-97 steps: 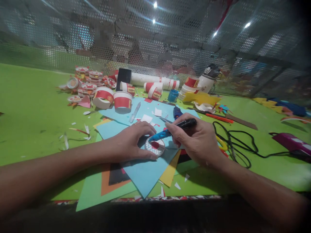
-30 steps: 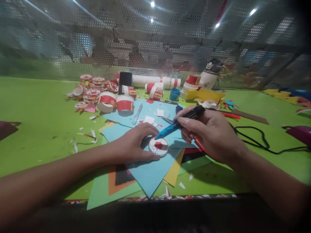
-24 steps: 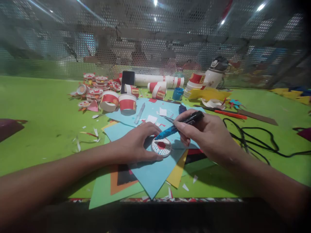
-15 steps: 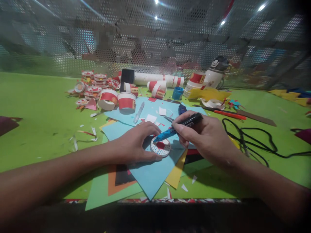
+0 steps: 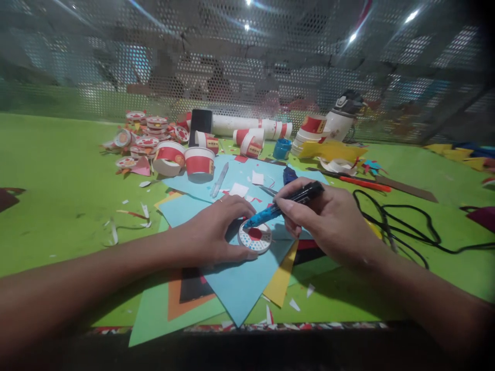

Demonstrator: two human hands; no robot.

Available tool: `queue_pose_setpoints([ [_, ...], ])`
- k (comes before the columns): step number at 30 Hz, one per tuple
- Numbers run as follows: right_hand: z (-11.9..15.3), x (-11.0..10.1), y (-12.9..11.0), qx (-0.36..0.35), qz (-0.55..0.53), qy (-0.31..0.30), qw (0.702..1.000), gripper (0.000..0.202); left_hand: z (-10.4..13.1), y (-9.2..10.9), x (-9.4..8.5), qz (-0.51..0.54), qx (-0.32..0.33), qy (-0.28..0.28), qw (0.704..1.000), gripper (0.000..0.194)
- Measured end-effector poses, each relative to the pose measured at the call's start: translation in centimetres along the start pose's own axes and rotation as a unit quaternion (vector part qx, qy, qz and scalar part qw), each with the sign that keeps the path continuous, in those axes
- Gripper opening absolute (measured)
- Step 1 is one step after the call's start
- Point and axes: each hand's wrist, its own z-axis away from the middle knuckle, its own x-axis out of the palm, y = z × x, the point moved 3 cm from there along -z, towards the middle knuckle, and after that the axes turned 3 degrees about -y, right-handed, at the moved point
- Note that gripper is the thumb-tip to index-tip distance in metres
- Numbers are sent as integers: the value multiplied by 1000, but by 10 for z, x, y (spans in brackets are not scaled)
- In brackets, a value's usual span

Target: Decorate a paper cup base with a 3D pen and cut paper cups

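Observation:
A small round white disc (image 5: 258,244) with a red centre and blue dots in its sections lies on a light blue sheet of paper (image 5: 240,288). Thumb and fingers of my left hand (image 5: 216,232) curve around its left side and grip it by the edge. My right hand (image 5: 328,211) holds a marker pen (image 5: 278,206) with a black upper end and a blue-smeared lower end. The pen slants down to the left, its tip at the disc's upper left part; whether it touches cannot be seen for certain.
Behind the paper stand red and white paper cups (image 5: 199,162), a blue jar (image 5: 282,148) and a pile of decorated discs (image 5: 147,141). To the right lie a black cord (image 5: 410,206) and an orange-handled tool (image 5: 365,183). A perforated screen (image 5: 247,67) rises at the back.
The view has shifted slightly. My hands, the disc and the pen keep nearly the same places, with the pen tip still at the disc's upper left.

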Motion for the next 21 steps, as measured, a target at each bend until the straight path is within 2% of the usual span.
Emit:
queue_pose_setpoints([
  [21, 0, 1, -1, -11, 0, -2, 1000, 7, -2, -1, 0, -5, 10, -1, 1000, 43],
])
